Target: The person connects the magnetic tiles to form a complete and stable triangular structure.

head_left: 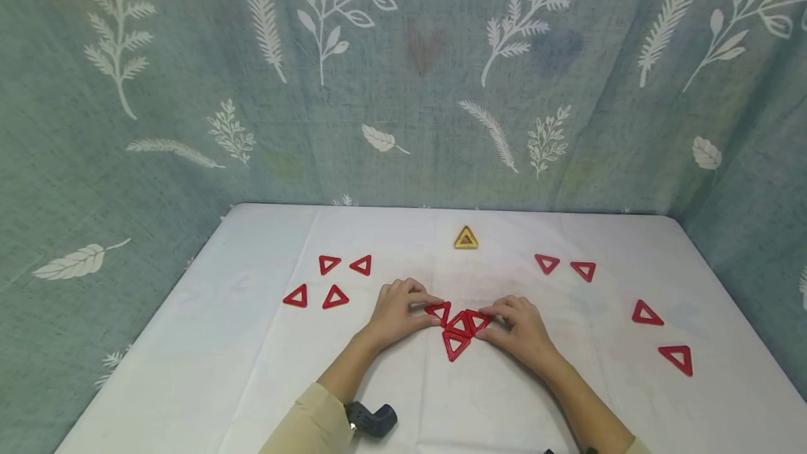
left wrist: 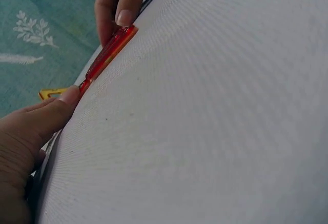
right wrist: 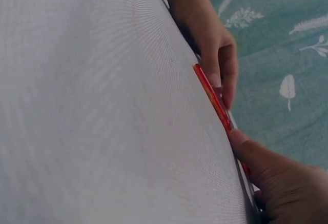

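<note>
Two red triangle tiles, hollow in the middle, lie joined at the table's centre: an inner tile point(head_left: 459, 324) and, below it, a lower tile point(head_left: 456, 346). My left hand point(head_left: 400, 310) pinches a left tile point(head_left: 443, 308) between thumb and fingers, its lower corner by the inner tile. From the other side my right hand point(head_left: 520, 328) pinches a right tile point(head_left: 477, 322) against the inner tile's right edge. Both wrist views show thumbs on red tiles edge-on, low on the white surface; where the tiles meet is hard to make out there.
Several loose red triangles point(head_left: 335, 297) lie at the left, and several more point(head_left: 646, 313) at the right. A yellow triangle point(head_left: 466, 238) sits near the back of the white table point(head_left: 403, 230). A dark curved device point(head_left: 373, 420) is by the left sleeve. A patterned curtain point(head_left: 403, 104) hangs behind.
</note>
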Action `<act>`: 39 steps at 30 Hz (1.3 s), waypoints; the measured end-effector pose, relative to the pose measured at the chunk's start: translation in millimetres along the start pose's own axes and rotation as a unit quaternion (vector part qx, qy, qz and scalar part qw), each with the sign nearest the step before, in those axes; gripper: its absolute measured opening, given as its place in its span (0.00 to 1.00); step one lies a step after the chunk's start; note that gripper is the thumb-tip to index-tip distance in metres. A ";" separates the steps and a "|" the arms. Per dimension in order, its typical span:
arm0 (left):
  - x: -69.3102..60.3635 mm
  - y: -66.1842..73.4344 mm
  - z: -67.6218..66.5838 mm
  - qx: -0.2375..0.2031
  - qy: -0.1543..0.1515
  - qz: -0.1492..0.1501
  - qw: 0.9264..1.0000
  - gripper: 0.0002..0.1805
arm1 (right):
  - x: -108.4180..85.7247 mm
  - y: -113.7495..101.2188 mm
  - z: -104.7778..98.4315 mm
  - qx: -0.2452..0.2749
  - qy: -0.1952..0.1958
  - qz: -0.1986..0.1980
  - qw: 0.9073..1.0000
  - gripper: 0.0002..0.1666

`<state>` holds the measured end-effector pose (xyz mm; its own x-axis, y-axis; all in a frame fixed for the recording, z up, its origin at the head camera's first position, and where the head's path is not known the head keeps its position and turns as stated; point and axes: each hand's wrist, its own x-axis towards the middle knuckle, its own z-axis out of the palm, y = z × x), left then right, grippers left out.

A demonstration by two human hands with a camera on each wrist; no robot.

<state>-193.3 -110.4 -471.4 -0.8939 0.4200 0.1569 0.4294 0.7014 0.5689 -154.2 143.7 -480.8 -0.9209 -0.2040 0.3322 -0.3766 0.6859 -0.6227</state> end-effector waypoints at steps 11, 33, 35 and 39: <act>-3.1 1.7 -1.1 0.023 -0.022 0.038 0.999 0.17 | 0.0 -1.4 1.7 0.013 0.003 0.029 0.999 0.24; -6.4 9.7 6.9 0.058 0.003 0.033 0.998 0.22 | 0.5 -3.6 1.0 -0.030 -0.003 0.008 1.000 0.26; -6.4 9.5 7.5 0.062 0.002 0.032 0.998 0.22 | 0.4 -3.7 0.9 -0.031 -0.006 0.011 0.999 0.27; -6.3 9.3 8.7 0.065 0.002 0.035 0.997 0.22 | -0.1 -3.5 1.3 -0.029 0.000 0.015 0.999 0.26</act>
<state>-182.6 -101.5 -474.0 -0.8617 0.4685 0.1950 0.5033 0.7399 0.4463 -152.9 140.4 -479.6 -0.9316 -0.1825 0.3145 -0.3425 0.7307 -0.5906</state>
